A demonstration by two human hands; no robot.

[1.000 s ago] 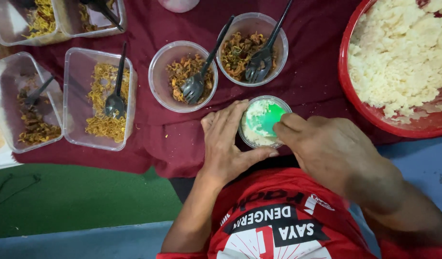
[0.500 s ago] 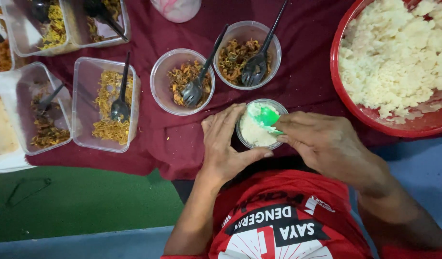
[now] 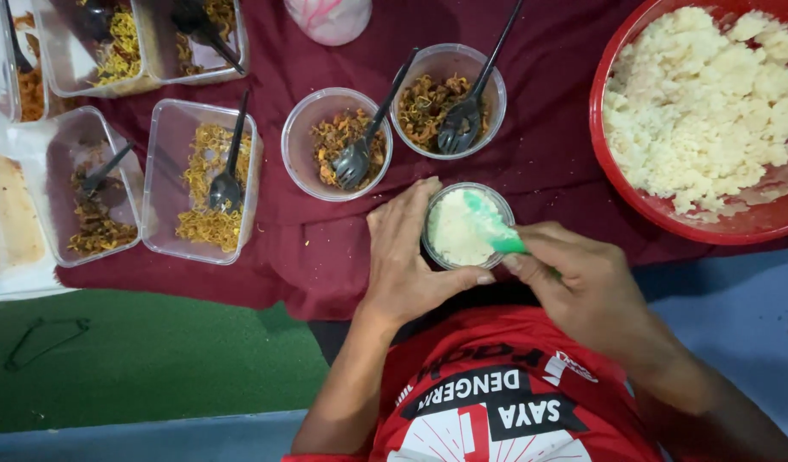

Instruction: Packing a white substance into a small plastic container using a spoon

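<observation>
Your left hand cups the small rice-filled cup while right hand fingers pinch the green spoon, packing; levelling seems next.

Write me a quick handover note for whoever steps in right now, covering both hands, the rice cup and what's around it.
Left hand: cupped around the small round cup, steadying it on the maroon cloth.
Right hand: grip on a green spoon, its bowl pressed on the rice in the cup.
Done: cup looks filled with rice, surface fairly flat.
Left: cup has no lid and no topping.
Nearby: red basin of rice on the right, two round tubs of fried topping with black spoons just beyond.
</observation>
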